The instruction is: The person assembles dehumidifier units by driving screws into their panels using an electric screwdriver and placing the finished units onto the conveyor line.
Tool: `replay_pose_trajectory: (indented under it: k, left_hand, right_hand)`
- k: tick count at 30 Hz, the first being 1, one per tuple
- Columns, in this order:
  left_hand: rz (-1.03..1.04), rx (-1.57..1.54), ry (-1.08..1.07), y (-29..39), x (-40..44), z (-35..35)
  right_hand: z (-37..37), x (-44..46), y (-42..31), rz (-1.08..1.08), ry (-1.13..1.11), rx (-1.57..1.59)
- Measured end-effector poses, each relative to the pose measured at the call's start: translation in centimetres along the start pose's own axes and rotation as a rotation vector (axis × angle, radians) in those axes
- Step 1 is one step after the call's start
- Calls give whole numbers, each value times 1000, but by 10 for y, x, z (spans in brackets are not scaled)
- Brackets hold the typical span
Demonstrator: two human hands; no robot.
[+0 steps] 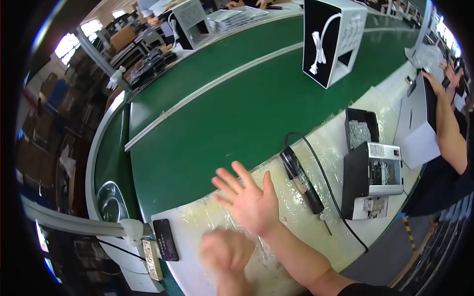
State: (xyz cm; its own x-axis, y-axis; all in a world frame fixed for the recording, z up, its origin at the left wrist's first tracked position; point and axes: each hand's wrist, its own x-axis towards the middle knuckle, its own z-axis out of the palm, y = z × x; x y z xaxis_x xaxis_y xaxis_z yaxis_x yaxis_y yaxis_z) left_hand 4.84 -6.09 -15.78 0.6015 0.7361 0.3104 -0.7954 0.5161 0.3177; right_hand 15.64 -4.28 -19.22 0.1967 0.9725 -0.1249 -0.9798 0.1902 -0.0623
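Note:
My right hand [251,204] is held up over the plastic-covered white worktop [192,217], palm towards me and fingers spread, with nothing in it. Just below and to its left, my left hand [224,250] is smeared by motion. Its fingers look curled, but I cannot make out whether it holds anything. Right of my hands, a black electric screwdriver [295,170] lies on the plastic, its thin bit pointing towards me and a black cord looping beside it. A dark phone [165,240] lies on the worktop to the left of my hands.
A white and black metal case [326,44] with a bundled white cable stands on the green conveyor [212,133]. At right are a black bin of screws [359,133] and a screw feeder [377,172]. A co-worker's arm [452,128] is at far right; a power strip [152,259] sits lower left.

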Motion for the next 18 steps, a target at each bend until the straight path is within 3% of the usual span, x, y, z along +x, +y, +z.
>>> replay_pose_trajectory:
  k: [1,3,4,6,8,12,16,18]
  left_hand:
    - [-69,144,393,-19,22,-6]
    - [-76,74,384,-11,28,-32]
    - [-62,73,381,-12,31,-36]
    - [59,565,622,-15,30,-40]
    - [75,516,722,-13,32,-40]
    - [23,390,620,-14,24,-21]
    - [73,741,443,-14,20,3]
    - [126,1116,238,-13,14,20]
  right_hand:
    - [1,-2,-4,-13,-5,9]
    - [3,-8,-16,-186,-319,-399]
    - [9,-10,-20,-176,-329,-403]
    - [25,-22,-28,-229,-455,-90]
    - [39,-29,-42,-335,-417,15]
    - [27,-23,-60,-382,-356,177]
    - [24,-21,-59,-361,-388,134]
    - [21,-19,-55,-354,-389,153]
